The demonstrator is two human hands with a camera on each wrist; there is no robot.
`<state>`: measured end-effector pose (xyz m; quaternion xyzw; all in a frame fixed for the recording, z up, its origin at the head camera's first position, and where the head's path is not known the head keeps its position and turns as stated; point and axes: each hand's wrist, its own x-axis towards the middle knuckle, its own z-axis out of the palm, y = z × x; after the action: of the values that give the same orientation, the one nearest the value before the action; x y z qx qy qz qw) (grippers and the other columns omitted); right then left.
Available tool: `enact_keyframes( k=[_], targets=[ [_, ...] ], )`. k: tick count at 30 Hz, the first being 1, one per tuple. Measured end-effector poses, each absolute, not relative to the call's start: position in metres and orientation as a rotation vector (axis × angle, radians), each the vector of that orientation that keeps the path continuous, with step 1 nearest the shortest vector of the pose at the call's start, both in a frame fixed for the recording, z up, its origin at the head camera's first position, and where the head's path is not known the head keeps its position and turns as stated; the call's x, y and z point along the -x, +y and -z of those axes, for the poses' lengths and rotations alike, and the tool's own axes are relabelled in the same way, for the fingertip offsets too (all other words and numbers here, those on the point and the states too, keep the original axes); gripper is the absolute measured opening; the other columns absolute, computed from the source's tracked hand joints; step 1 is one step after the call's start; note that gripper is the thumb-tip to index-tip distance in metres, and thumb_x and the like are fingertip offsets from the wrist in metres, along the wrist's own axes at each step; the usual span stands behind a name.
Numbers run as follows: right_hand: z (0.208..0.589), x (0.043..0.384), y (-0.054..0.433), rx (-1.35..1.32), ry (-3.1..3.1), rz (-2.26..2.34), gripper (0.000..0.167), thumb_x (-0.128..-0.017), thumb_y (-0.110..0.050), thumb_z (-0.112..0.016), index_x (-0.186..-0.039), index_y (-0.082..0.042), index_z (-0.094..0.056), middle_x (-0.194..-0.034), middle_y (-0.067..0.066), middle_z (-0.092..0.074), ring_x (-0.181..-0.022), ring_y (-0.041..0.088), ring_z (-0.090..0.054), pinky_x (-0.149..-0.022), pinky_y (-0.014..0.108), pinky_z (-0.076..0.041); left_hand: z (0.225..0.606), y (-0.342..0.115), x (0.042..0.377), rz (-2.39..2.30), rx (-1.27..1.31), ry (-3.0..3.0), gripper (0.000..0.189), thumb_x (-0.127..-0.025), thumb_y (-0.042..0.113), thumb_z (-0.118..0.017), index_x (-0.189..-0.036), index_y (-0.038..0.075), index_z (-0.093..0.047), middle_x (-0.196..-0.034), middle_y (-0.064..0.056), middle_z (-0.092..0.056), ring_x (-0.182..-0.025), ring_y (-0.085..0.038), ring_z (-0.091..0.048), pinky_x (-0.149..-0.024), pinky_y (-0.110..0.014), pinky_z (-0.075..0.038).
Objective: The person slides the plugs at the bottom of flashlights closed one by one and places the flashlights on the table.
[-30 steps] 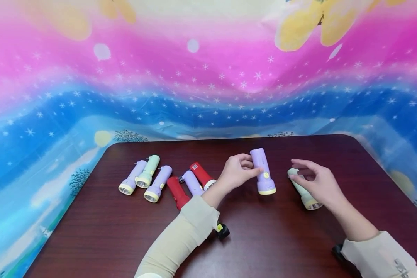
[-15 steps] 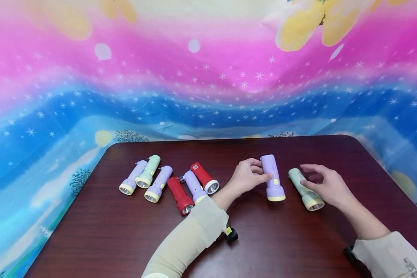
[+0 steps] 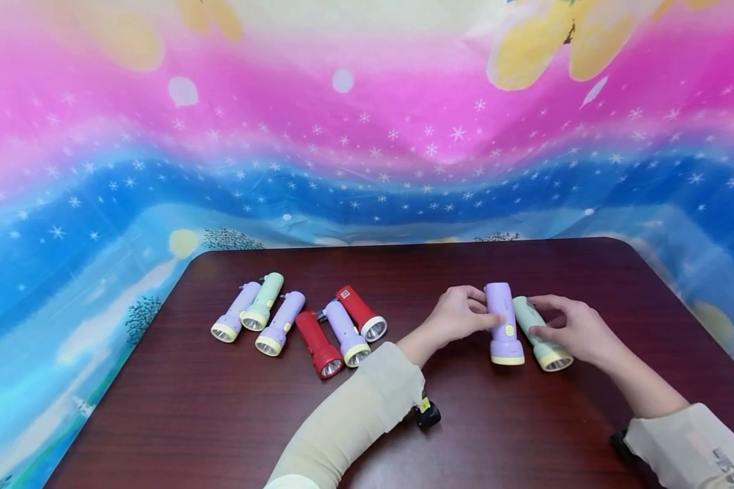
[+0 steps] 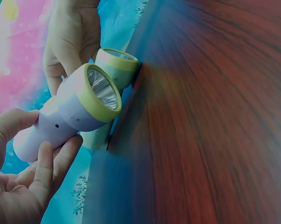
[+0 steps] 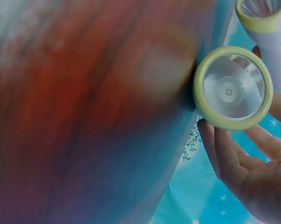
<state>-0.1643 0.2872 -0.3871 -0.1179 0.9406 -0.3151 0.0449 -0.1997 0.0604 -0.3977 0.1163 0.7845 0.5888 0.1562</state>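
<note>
In the head view my left hand (image 3: 455, 316) grips a purple flashlight (image 3: 501, 319) by its body, thumb on one side and fingers on the other. Its yellow-rimmed lens end points toward me, as the left wrist view shows with the purple flashlight (image 4: 77, 105) tilted clear of the tabletop. Just right of it, a pale green flashlight (image 3: 535, 329) lies on the table, its tail close beside the purple one. Around this green flashlight my right hand (image 3: 578, 329) has its thumb and fingers. The right wrist view faces the round lens of the green flashlight (image 5: 231, 88).
On the dark wooden table (image 3: 220, 414), a red flashlight (image 3: 318, 346), a purple flashlight (image 3: 345, 333) and another red flashlight (image 3: 362, 312) lie left of centre. Farther left are two purple flashlights and a green flashlight (image 3: 263, 302). A patterned cloth (image 3: 367, 170) hangs behind.
My left hand has carried the purple flashlight rightward and toward me, up beside the green one. My right hand has shifted from the green flashlight's tail to its right side.
</note>
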Motion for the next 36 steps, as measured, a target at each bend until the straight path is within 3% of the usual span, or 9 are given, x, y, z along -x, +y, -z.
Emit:
enact_keyframes(
  k=[9, 22, 36],
  targets=[
    [0.389, 0.164, 0.288, 0.373, 2.859, 0.927, 0.054, -0.089, -0.015, -0.073, -0.136, 0.005, -0.053, -0.123, 0.035, -0.059, -0.091, 0.036, -0.069, -0.068, 0.042, -0.059, 0.401, 0.075, 0.199, -1.687, -0.276, 2.162, 0.036, -0.081, 0.012, -0.082, -0.11, 0.002, -0.064, -0.092, -0.008, -0.073, -0.074, -0.012, -0.069, -0.073, -0.032, -0.061],
    [0.391, 0.167, 0.29, 0.38, 2.863, 0.926, 0.053, -0.088, -0.012, -0.073, -0.134, 0.007, -0.054, -0.119, 0.037, -0.061, -0.089, 0.036, -0.07, -0.069, 0.043, -0.059, 0.401, 0.091, 0.202, -1.693, -0.156, 2.075, 0.032, -0.081, 0.006, -0.081, -0.107, -0.002, -0.064, -0.081, -0.007, -0.068, -0.068, -0.02, -0.071, -0.073, -0.035, -0.062],
    [0.392, 0.168, 0.29, 0.383, 2.875, 0.923, 0.053, -0.087, -0.014, -0.075, -0.133, 0.004, -0.055, -0.118, 0.035, -0.062, -0.087, 0.035, -0.07, -0.071, 0.045, -0.059, 0.406, 0.093, 0.207, -1.664, -0.073, 2.053, 0.037, -0.083, 0.01, -0.08, -0.113, -0.003, -0.063, -0.087, -0.01, -0.07, -0.075, -0.019, -0.072, -0.078, -0.036, -0.061]
  ],
)
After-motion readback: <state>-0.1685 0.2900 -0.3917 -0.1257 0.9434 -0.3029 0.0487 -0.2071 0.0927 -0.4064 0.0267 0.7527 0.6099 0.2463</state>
